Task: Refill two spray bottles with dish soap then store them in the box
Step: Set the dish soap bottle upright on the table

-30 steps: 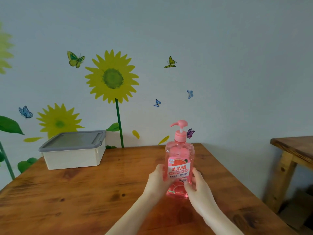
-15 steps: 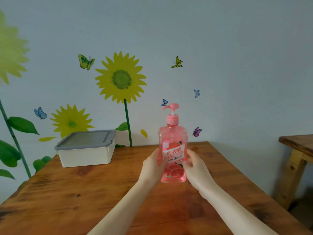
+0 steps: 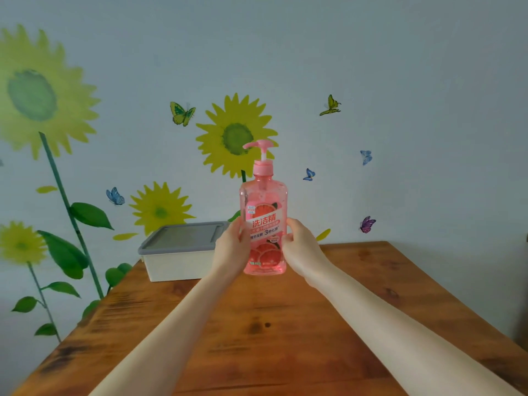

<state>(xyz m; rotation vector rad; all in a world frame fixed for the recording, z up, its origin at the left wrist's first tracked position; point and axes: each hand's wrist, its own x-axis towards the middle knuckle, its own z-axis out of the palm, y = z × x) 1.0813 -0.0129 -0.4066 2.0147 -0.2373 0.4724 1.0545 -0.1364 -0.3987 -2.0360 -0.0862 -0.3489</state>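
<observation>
Head view shows the left hand (image 3: 232, 250) and right hand (image 3: 300, 248) clasping the upright soap bottle (image 3: 264, 200) over the table (image 3: 257, 332), near the lidded box (image 3: 175, 265); filling seems not begun, and next the spray bottles, unseen, must be brought.

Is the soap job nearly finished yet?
Not nearly. Nothing looks done yet. The left hand and right hand hold the pink dish soap bottle upright. No spray bottles show, and the box has its grey lid shut. Filling and storing remain.
</observation>
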